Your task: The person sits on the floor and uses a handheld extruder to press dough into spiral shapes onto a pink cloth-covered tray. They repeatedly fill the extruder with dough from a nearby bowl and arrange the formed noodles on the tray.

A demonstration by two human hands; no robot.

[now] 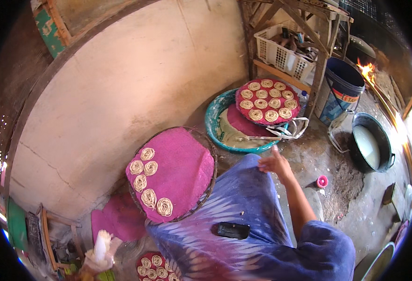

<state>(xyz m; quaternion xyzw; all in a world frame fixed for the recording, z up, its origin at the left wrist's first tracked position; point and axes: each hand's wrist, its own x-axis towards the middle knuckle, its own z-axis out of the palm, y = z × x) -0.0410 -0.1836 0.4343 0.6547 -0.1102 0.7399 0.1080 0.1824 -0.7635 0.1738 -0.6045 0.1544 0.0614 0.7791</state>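
Note:
My left hand (103, 256), low at the left, is closed around a pale, tube-shaped thing (103, 244) that I cannot name exactly. Over my right knee, my right hand (275, 164) holds nothing, its fingers stretched out. Against my left knee leans a round tray (214, 171) lined with pink cloth (182, 159). Several pale coils of dough strands (164, 206) lie along the cloth's left side; its right side is bare. Beyond my right hand, a round red tray full of coils (266, 100) rests on a teal basin (210, 122) with whitish batter inside.
On my lap lies a black rectangular thing (233, 230). More coils on red cloth (155, 267) sit below my left leg. To the right stand a dark tub of whitish liquid (372, 147), a blue bucket (339, 89), and a pink cup (322, 181). A fire (366, 70) burns behind.

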